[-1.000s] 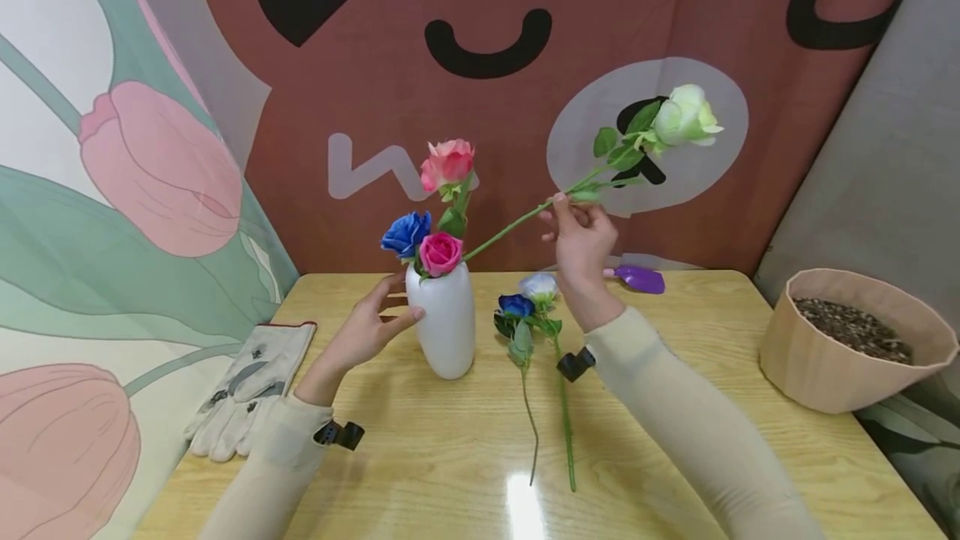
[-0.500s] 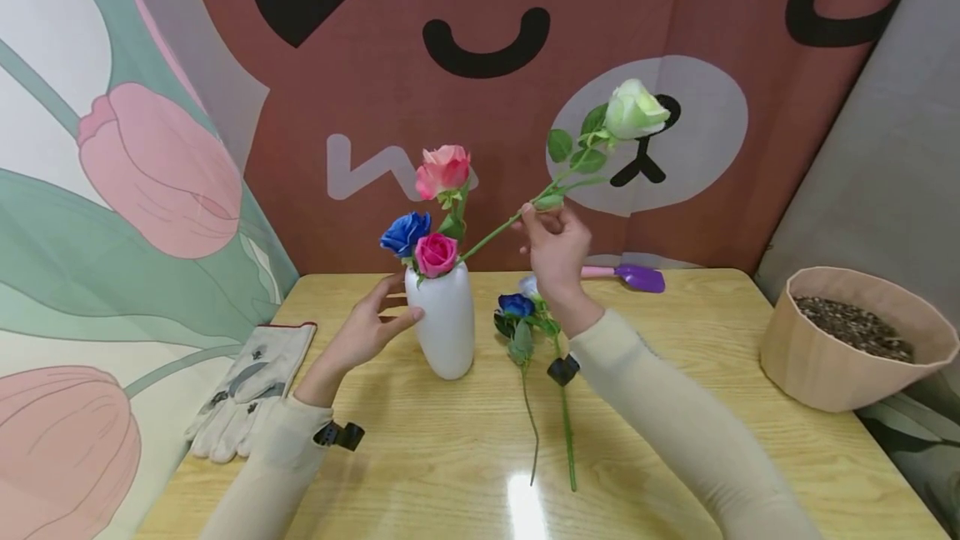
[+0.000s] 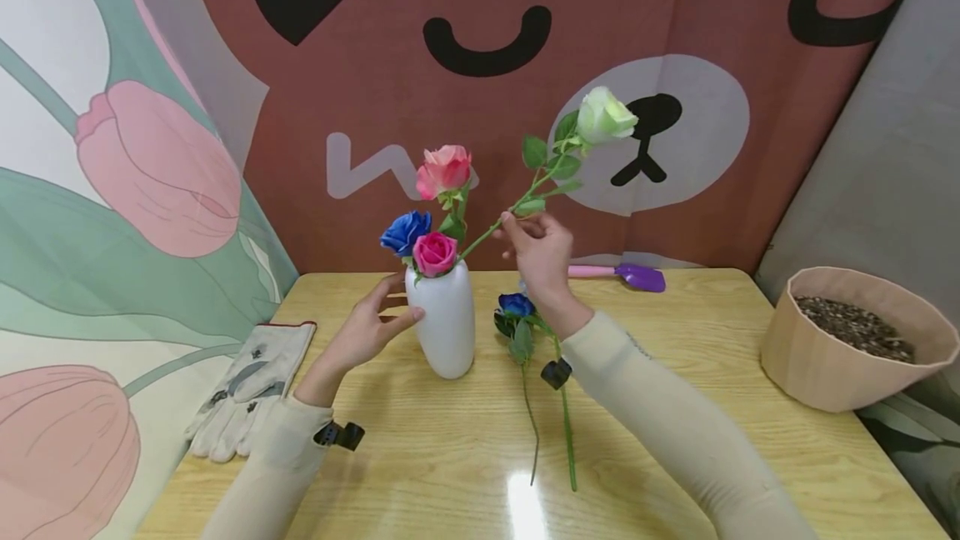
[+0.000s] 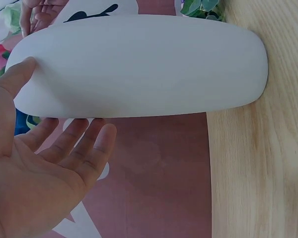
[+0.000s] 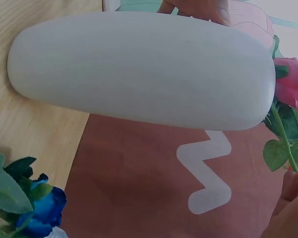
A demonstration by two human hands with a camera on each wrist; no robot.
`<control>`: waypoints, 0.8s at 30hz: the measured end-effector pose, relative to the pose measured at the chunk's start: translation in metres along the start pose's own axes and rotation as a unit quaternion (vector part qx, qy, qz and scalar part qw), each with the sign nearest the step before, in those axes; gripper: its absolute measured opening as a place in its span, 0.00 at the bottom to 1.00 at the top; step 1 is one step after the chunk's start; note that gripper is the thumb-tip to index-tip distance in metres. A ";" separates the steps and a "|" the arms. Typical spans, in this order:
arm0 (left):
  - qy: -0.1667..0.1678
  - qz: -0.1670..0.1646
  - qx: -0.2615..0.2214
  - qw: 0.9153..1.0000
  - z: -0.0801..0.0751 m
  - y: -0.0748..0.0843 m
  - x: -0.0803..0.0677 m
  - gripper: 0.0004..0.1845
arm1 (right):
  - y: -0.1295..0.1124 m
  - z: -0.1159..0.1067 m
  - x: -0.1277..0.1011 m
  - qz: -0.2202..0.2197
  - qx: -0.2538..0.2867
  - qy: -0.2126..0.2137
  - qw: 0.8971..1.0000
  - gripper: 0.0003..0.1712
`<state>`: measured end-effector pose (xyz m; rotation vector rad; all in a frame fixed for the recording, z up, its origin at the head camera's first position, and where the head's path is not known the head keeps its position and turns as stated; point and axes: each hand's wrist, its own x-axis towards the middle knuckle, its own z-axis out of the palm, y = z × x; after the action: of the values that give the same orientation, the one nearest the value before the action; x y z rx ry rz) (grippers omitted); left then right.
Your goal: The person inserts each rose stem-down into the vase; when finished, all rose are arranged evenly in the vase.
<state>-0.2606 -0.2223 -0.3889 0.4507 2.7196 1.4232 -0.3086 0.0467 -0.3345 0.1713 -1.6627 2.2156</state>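
We keep left hand [image 3: 367,327] flat against the vase [image 3: 447,319] while right hand [image 3: 536,248] pinches the white rose [image 3: 602,116] stem, feeding it straight down.

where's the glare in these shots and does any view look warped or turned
Head view: a bright glare spot sits on the table near its front edge, and the wide lens bows the backdrop's edges. Left wrist view: turned sideways, so the white vase appears lying flat, evenly lit and sharp. Right wrist view: also turned sideways, with the blue rose soft at the corner.
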 end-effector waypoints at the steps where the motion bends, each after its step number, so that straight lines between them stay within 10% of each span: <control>1: 0.000 -0.001 0.000 1.000 0.000 0.000 0.000 0.40 | 0.001 0.000 0.000 0.004 0.003 -0.002 1.000 0.12; 24: 0.003 0.005 0.003 1.000 0.001 0.000 0.000 0.40 | 0.000 0.012 0.000 0.170 0.118 0.005 0.978 0.19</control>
<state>-0.2602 -0.2215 -0.3891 0.4612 2.7300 1.4225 -0.3097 0.0355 -0.3314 -0.0714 -1.5092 2.6605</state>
